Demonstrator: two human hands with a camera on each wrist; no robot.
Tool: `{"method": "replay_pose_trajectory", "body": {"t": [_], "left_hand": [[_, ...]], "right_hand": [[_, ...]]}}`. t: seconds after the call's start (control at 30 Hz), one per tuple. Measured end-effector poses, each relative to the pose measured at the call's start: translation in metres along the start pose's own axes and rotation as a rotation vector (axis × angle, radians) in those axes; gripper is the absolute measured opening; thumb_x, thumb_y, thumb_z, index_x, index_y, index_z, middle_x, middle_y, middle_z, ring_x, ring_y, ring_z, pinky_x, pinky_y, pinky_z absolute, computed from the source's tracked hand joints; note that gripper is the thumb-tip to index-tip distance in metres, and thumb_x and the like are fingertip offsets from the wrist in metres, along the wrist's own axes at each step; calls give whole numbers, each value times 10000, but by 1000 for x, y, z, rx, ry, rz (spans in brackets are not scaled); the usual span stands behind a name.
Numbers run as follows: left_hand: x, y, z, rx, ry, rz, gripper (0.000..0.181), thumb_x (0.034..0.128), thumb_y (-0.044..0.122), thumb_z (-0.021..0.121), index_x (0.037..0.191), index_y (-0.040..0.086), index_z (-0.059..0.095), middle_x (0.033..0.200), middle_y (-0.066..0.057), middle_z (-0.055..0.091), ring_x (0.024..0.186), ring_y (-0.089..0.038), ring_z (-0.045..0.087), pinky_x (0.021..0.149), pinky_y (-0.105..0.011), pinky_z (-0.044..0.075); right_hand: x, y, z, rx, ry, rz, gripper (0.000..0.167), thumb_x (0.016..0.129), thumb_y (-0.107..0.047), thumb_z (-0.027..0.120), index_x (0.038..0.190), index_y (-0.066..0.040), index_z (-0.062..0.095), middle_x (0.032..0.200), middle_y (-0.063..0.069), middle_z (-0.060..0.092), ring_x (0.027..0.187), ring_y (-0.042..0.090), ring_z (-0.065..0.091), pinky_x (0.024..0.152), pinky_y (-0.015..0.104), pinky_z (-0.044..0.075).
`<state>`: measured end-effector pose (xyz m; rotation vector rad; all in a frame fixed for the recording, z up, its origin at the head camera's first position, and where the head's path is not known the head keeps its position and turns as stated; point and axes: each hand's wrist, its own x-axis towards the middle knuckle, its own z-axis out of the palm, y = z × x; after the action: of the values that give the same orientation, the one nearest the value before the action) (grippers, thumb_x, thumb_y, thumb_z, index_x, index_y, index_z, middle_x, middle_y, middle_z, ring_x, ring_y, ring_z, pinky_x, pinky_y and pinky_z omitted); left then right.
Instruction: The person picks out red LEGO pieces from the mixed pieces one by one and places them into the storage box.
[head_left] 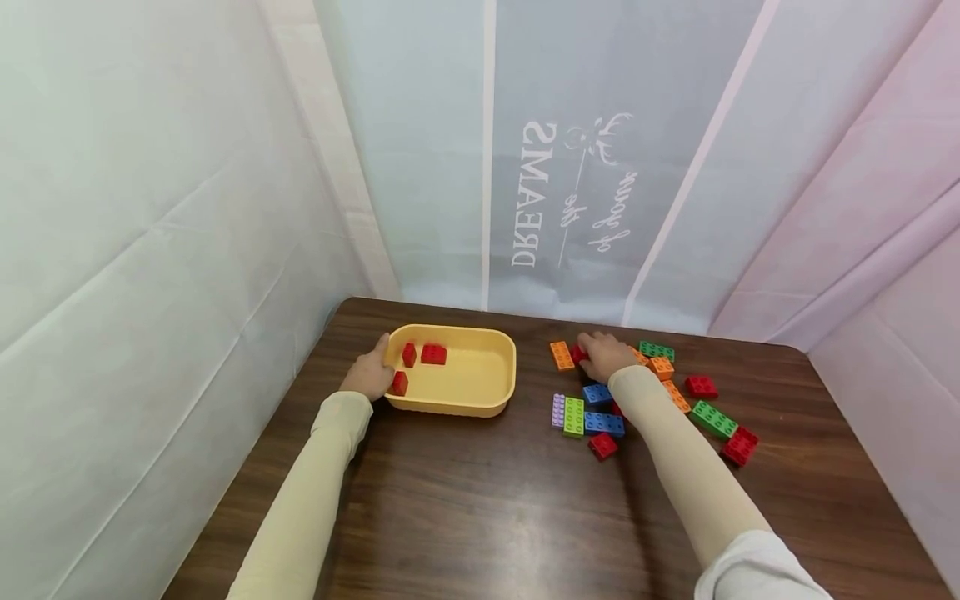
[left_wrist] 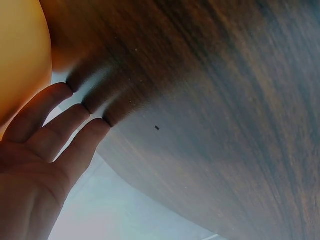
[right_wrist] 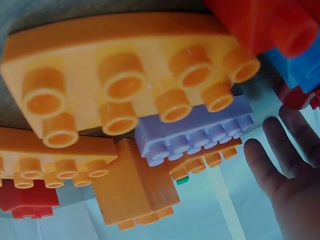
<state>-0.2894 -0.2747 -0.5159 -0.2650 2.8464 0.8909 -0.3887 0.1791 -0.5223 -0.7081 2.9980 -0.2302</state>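
At the left end of a yellow tray (head_left: 450, 408), my left hand (head_left: 369, 373) holds the rim, its thumb side on the edge. Three of its fingers (left_wrist: 75, 120) stretch out beside the tray, tips on the table; the thumb is hidden in the left wrist view. Inside the tray lie red bricks (head_left: 433, 354). My right hand (head_left: 603, 357) reaches down among the loose bricks and pinches a small red brick (head_left: 578, 354) at its fingertips. An orange brick (head_left: 562, 356) lies just left of it, and blue bricks (head_left: 597, 394) lie nearer me.
Purple (head_left: 558, 410) and lime green bricks (head_left: 573, 417) stand side by side on the dark wooden table (head_left: 480, 500). Farther right lie green (head_left: 714, 419) and red bricks (head_left: 741, 446). Pale curtains (head_left: 600, 208) enclose the back and sides.
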Motion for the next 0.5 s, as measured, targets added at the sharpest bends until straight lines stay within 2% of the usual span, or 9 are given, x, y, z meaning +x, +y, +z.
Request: {"method": "replay_pose_trajectory", "body": {"t": [0.23,0.4,0.5], "left_hand": [[-3,3,3,-1,-10,1,731,977,135,450,1630,78,125,1432,-289,494,983,-354,579,921,-521,469],[-5,6,1,-8,3,5,734,970,119,454,1626,61,128,1455,-290,472,1045,-357,572,972,-539,448],[-4,7,-2,-10,15,5,734,969,124,448,1625,57,126,1465,-297,457,1085,-367,569,992,-552,435]], "right_hand": [[-8,2,4,65,-12,23,249,905,-118,752,1078,-93,575,910,86,639,803,290,569,776,483,529],[-13,0,-1,93,12,34,430,916,-120,743,1299,-30,571,1160,191,655,990,350,615,906,548,503],[-16,-3,-8,86,20,42,485,922,-140,734,1361,-6,578,1243,218,623,1069,374,602,940,567,480]]}}
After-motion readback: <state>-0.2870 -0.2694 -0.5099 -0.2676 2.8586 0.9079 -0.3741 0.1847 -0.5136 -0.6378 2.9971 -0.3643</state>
